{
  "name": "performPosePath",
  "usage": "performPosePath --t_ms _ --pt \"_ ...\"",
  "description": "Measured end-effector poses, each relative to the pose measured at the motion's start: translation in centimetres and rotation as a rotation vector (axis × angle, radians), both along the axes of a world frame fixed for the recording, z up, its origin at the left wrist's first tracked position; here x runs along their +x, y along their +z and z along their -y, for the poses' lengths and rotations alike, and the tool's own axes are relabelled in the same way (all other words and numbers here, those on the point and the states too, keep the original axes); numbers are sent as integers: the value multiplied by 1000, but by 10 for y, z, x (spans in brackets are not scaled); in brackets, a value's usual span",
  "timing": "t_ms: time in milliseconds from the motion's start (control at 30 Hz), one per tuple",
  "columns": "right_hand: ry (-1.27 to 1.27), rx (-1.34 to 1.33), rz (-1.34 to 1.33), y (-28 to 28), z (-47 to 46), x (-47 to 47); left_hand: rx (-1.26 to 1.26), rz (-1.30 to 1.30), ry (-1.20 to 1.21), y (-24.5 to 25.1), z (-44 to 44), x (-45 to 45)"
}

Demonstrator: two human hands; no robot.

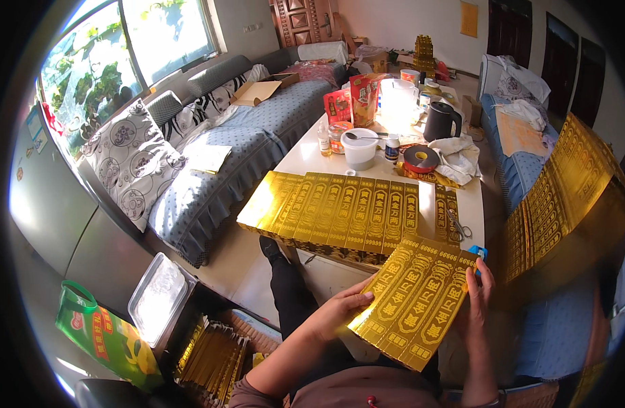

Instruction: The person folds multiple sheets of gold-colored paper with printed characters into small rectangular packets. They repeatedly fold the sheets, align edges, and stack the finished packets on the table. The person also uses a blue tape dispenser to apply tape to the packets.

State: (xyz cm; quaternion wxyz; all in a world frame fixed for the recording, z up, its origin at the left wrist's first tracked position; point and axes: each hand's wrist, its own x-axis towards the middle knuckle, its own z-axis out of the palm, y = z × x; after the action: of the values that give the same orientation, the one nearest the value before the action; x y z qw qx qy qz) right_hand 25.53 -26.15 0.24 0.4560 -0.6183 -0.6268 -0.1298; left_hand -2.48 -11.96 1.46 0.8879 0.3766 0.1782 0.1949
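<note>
A gold foil-paper panel (412,306), made of several printed strips side by side, is held tilted above my lap. My left hand (351,301) grips its left edge with the thumb on top. My right hand (478,290) is at its right edge, fingertips pressed near the far corner. A small blue object (478,251) shows just beyond those fingertips; whether it is held cannot be told. On the table's near edge lies a wide row of matching gold strips (338,214), just past the panel. To their right, scissors (460,224) rest on a few separate gold strips (440,209).
Farther along the white table (302,158) stand a white tub (360,150), a tape roll (420,157) and a black kettle (441,121). A large gold sheet stack (562,204) rises at right. Lower left are a box of gold strips (215,357) and a green bag (106,341).
</note>
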Motion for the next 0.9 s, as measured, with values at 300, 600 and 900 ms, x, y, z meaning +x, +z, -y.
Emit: performPosePath --t_ms 300,600,900 --pt "-84 8 -417 23 6 7 41 -208 549 -20 -30 -16" --pt "-59 74 -836 32 -43 22 -326 -311 911 -43 -110 -9" --pt "-61 27 -852 40 -51 24 -379 -473 958 -53 -123 2"
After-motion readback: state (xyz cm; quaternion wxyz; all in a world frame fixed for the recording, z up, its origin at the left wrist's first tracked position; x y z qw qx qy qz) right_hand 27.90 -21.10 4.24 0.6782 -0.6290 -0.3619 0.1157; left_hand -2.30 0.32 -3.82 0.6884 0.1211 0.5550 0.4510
